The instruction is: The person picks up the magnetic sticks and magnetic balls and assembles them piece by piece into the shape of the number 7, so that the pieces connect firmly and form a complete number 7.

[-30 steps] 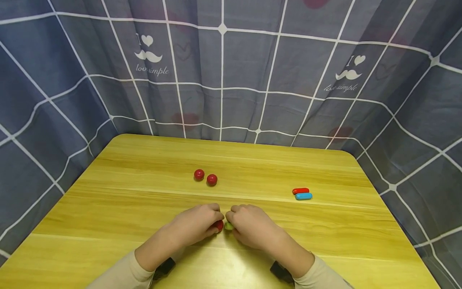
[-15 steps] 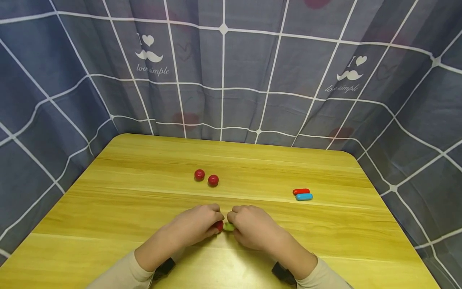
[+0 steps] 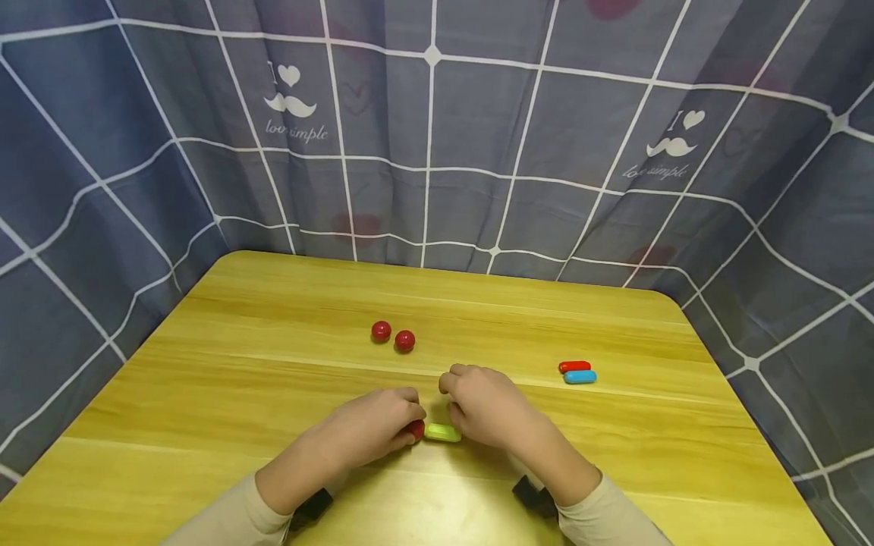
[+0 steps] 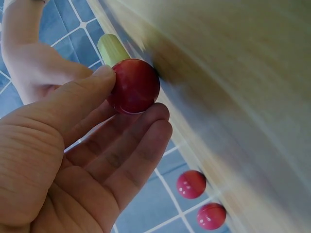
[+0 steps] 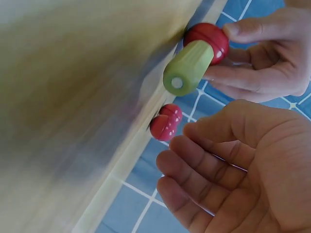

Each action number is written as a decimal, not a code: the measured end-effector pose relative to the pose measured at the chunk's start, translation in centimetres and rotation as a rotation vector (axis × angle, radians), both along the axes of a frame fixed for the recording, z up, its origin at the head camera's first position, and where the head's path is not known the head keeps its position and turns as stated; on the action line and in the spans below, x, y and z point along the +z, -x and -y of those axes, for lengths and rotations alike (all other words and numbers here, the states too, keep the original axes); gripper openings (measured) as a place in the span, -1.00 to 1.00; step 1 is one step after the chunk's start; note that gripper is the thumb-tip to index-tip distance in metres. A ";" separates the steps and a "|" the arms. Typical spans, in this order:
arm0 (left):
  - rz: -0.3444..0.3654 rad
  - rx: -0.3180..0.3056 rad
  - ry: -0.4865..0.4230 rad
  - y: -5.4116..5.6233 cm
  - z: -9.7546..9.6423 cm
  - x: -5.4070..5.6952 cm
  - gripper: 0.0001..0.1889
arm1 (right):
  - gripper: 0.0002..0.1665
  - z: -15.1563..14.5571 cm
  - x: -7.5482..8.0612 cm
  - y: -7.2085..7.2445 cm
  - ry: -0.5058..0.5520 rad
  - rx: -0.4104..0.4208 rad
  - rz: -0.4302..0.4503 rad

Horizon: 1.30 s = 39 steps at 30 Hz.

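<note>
A yellow wood-grain table (image 3: 273,364) with rounded far corners is seen from above, its back and sides closed in by a blue-grey curtain (image 3: 382,136) crossed with white lines. Near the middle of the tabletop, well inside the far and side edges, two hands are held close together. By the left hand (image 3: 375,428), a glossy red ball (image 4: 138,86) is pinched between thumb and fingers. The right hand (image 3: 486,402) is held just beyond and to the right, its fingers loosely bent and parted from the thumb, with nothing gripped; a small gap is shown between it and a green piece (image 3: 442,433). Wide stretches of wood are left to the outer side of each forearm. Farther back, two red balls (image 3: 405,340) are set near each other, white-dotted in the right wrist view; toward the right side, a red stick (image 3: 575,366) and a blue stick (image 3: 580,377) are laid side by side, with room left between them and the table's right edge. The green piece is short and stubby, its long axis run nearly left to right in the head view. Its left end is set against the pinched ball; whether the two are joined cannot be told. Its other end, marked with a pale round spot, is pointed rightward, past the underside of the right hand.
</note>
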<state>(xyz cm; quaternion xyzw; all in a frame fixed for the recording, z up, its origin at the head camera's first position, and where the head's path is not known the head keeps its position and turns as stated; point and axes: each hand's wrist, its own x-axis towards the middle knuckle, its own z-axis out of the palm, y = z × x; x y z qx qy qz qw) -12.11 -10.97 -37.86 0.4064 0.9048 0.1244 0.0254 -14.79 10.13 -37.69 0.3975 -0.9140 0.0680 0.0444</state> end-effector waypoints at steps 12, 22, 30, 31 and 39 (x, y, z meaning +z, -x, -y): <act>-0.013 0.001 0.008 0.0 0.2 0.1 -0.88 | -0.82 1.4 -0.3 2.4 0.015 -0.010 0.009; -0.005 0.008 0.026 0.0 0.5 0.3 -0.86 | -0.79 2.1 -0.7 4.2 0.015 -0.038 0.055; 0.010 0.008 0.023 0.1 0.5 0.1 -0.86 | -0.75 2.6 -0.7 5.8 0.029 -0.054 0.064; 0.010 0.012 0.023 0.1 0.5 0.1 -0.86 | -0.74 2.8 -0.7 6.0 0.035 -0.054 0.056; 0.009 0.025 0.023 0.1 0.6 0.1 -0.86 | -0.55 4.2 -0.8 7.6 0.063 -0.071 0.011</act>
